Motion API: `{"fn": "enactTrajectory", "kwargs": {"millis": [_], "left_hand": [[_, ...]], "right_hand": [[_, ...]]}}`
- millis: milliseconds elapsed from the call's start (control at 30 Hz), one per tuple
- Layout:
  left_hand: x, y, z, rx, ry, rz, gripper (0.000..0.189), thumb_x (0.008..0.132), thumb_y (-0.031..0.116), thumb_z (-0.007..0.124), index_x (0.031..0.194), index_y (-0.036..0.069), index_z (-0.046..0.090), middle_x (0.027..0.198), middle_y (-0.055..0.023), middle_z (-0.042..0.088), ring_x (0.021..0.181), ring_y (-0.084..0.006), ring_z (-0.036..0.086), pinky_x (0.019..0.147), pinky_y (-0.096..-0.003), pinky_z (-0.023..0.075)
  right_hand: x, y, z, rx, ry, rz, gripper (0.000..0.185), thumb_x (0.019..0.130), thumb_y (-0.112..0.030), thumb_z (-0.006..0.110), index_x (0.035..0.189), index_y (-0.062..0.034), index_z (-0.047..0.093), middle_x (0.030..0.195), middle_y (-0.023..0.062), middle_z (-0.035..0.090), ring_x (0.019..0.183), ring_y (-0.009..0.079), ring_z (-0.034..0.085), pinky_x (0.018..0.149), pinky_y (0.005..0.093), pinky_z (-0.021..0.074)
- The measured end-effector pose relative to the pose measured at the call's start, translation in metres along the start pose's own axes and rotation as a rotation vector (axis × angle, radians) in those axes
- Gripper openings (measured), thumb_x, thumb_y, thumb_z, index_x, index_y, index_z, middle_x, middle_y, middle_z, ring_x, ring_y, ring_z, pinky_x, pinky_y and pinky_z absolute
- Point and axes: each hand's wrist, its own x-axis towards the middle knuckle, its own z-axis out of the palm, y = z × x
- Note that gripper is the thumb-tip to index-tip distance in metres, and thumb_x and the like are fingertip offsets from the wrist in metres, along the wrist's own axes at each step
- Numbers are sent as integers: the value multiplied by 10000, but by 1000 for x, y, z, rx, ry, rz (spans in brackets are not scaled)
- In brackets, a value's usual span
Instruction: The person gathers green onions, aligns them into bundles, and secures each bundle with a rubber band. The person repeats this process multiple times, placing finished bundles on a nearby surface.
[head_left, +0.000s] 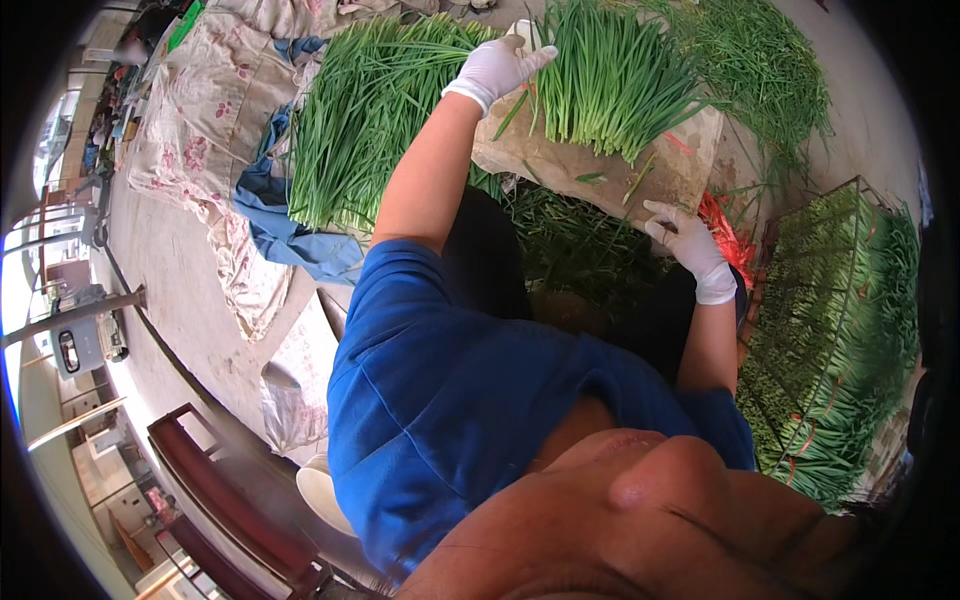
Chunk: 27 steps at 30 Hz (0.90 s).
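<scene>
My left hand (501, 66), in a white glove, is at the left side of a loose bunch of long green leafy stalks, like garlic chives (600, 90). Its thumb and fingers are apart; part of the fingers is hard to make out. The bunch lies on a worn, brownish board or sheet (600, 174), pale stalk ends towards me. My right hand (686, 244), also in a white glove, is at the near right edge of that board, fingers spread and nothing seen in them. A larger pile of the same greens (375, 120) lies to the left.
Red plastic strips (726, 232) lie beyond my right hand. At right stands a metal-framed crate (859, 247) with tied green bundles. Loose greens (772, 82) cover the floor at upper right. Flowered cloth (202, 112) and blue cloth (285, 217) lie at left.
</scene>
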Motion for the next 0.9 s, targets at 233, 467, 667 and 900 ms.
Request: {"fn": "enactTrajectory", "kwargs": {"millis": [233,467,667,900], "left_hand": [[-267,-236,-26,-1031,621,-795,322,886,259,614,1082,8,567,774,-56,626,606,-113,572,529,-244,456],[-392,-356,24,-1239,1187,-1095,374,891,336,591,1193,122,534,954,-23,634,812,-141,603,696,-289,481],[-345,-436,-1,-1602,1434,-923,584,933,502,420,1397,159,335,1380,-88,406,1270,-261,371,1029,-475,293],[-314,-543,31,-1742,1496,-601,613,937,561,339,1369,128,384,1362,-82,395,1227,-268,374,1020,-454,301]], "right_hand": [[57,-23,102,-838,-348,-231,469,840,-248,646,1246,-41,533,1167,122,608,968,196,622,843,305,487],[189,-178,225,-537,-264,-659,400,823,-210,649,1186,-64,568,1133,124,607,1044,295,575,903,357,456],[290,-296,388,-814,-313,-1202,643,767,-276,683,1310,-35,437,1302,142,475,1166,298,467,987,378,388],[353,-340,548,-1012,-384,-1420,922,665,-317,760,1397,-22,282,1398,150,367,1276,285,367,1086,369,265]]}}
